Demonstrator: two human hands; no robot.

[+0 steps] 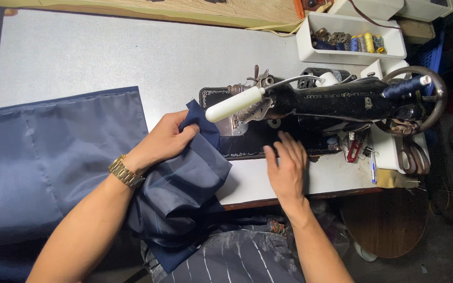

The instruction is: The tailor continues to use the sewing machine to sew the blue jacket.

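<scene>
My left hand point(168, 140) grips a fold of dark navy fabric point(184, 183) and holds its corner beside the needle area of a black sewing machine point(336, 102). A gold wristwatch point(125, 172) sits on that wrist. My right hand point(288, 163) lies flat, fingers spread, on the machine's black bed just in front of the arm, holding nothing. A white lamp tube point(234, 104) sticks out over the needle. More blue-grey fabric point(53, 157) spreads over the table's left side.
A white tray point(349, 50) of thread spools stands at the back right. The handwheel point(420, 99) and a navy spool are on the machine's right end. Scissors point(412, 157), red snips point(353, 149) and a pen lie on the right. The grey table point(132, 52) stretches behind.
</scene>
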